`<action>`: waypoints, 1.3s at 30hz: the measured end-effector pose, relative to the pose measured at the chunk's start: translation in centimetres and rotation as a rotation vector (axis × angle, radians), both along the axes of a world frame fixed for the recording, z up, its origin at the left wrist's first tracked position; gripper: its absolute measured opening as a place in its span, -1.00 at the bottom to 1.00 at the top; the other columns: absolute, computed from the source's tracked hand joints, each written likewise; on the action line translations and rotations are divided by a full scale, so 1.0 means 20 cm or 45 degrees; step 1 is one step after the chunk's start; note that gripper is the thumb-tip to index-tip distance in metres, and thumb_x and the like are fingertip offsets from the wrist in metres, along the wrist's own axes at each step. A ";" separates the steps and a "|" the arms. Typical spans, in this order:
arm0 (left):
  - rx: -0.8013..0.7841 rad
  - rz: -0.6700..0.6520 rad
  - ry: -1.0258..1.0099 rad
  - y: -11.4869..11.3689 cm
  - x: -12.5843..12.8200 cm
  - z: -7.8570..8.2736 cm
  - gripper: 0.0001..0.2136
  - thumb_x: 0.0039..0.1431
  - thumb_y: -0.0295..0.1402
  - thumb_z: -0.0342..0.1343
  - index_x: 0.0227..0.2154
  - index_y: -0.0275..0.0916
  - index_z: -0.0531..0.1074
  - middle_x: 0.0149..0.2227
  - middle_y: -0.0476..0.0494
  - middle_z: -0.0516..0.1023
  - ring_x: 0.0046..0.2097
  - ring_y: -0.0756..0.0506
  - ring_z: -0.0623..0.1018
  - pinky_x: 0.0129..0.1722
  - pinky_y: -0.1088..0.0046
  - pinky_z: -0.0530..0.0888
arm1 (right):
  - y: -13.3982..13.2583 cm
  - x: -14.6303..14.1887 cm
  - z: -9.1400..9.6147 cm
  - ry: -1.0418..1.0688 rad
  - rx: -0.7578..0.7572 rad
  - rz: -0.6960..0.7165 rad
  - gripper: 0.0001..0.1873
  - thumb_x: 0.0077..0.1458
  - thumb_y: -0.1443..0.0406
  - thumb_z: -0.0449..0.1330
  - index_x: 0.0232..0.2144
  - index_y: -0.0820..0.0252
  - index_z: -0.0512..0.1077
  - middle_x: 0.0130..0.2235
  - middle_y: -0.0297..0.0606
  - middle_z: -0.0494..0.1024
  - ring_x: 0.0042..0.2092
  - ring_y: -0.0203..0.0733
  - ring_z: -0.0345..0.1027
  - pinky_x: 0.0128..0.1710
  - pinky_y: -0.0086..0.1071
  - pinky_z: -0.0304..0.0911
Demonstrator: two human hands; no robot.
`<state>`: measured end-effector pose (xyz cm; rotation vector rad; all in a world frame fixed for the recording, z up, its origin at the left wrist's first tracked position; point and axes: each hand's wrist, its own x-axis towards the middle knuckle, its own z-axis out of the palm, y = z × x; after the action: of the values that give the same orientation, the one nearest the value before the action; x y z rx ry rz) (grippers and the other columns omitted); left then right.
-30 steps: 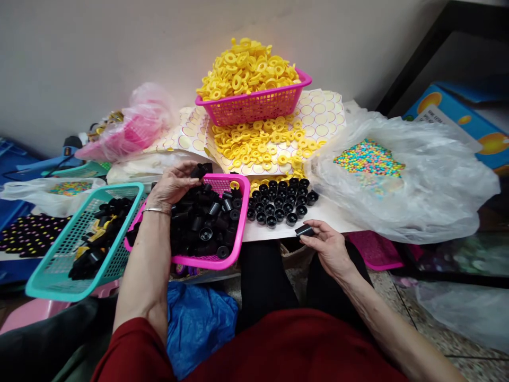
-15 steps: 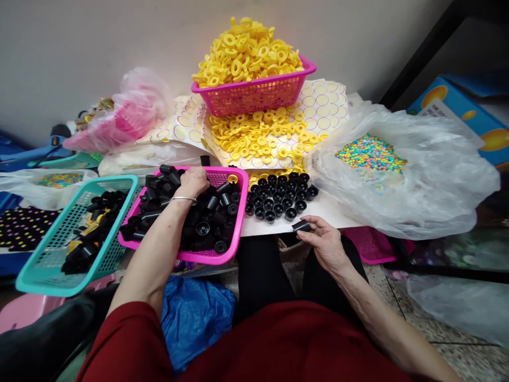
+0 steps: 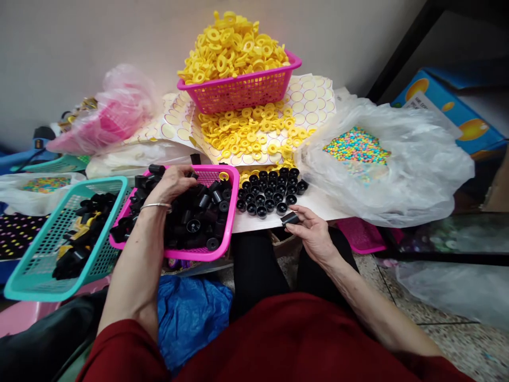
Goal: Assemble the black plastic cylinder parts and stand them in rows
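My left hand (image 3: 177,182) is over the left part of the pink basket (image 3: 234,212). Its fingers are closed around a black plastic cylinder, of which only a dark end (image 3: 193,175) shows by the fingertips. Loose black cylinders (image 3: 204,201) fill that basket. In front of the table's edge, my right hand (image 3: 316,233) pinches another black cylinder (image 3: 290,218) between thumb and fingers, tilted nearly on its side. Just beyond it, rows of black cups (image 3: 269,192) stand upright with their hollow ends up.
Yellow rings (image 3: 250,132) lie on a printed sheet, below a second pink basket (image 3: 238,95) heaped with more. At right, a clear plastic bag (image 3: 421,164) holds colourful beads (image 3: 358,148). A teal basket (image 3: 24,281) with black and yellow parts stands at left.
My left hand has drawn back leftward from deeper among the cylinders, with a cylinder now at its fingertips. My right hand keeps its cylinder. The whole view has shifted a little.
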<state>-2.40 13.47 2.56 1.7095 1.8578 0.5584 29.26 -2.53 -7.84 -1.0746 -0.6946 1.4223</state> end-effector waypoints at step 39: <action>0.127 0.319 -1.379 -0.75 0.83 -0.26 -0.61 -0.18 -0.15 0.42 -0.31 -0.31 0.60 -0.48 -0.06 0.59 -0.55 0.03 0.51 -0.50 0.53 0.50 | 0.01 -0.11 0.13 -0.346 0.452 0.076 -0.61 -0.07 0.14 0.40 -0.17 0.07 0.47 -0.23 -0.33 0.55 -0.24 -0.23 0.48 -0.14 -0.32 0.46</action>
<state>14.27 -1.54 -2.59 0.8663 1.2179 1.3550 27.13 -2.39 -5.16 -0.9778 -1.1367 1.1554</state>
